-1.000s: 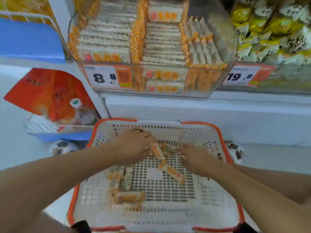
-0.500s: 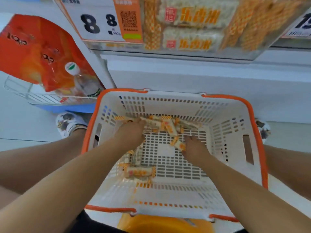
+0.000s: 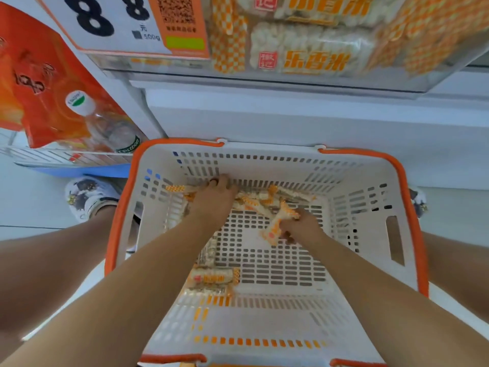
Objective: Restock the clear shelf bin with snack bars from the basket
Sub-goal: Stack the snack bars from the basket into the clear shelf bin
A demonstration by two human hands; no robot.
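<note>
- Spanning most of the lower view: basket [image 3: 370, 181], white perforated plastic, rectangular, slotted floor and walls, orange rim band and orange handle pieces at near and far edges. Far rim sits just below the white shelf front [image 3: 291, 123].
- Clear shelf bin [image 3: 436, 67] at top, transparent rigid plastic with a glossy front wall; packed snack packs show through it, white puffed texture with orange checker ends. White price label [image 3: 111, 25] with large black digits and an orange QR panel is on its front, left side.
- Red-orange glossy pouch [image 3: 34, 83] at left, with a clear plastic bottle [image 3: 111, 128], white cap, lying in front of it on a wire rack.
- Snack bars [image 3: 264, 201]: small, oblong, crinkly film wrappers, loose heap along the basket's far wall; a separate bar [image 3: 211, 278] lies flat on the floor near the left forearm. Right half and near part of the basket floor are bare, open room there.
- Left hand [image 3: 214, 205] palm-down on the left end of the heap, fingertips up to the far wall; whether it grips anything, cannot tell.
- Right hand [image 3: 301, 227] closed around a gripped bar [image 3: 275, 229], which sticks out tilted to its left, at the heap's near edge.
- Hands apart, heap between them.
</note>
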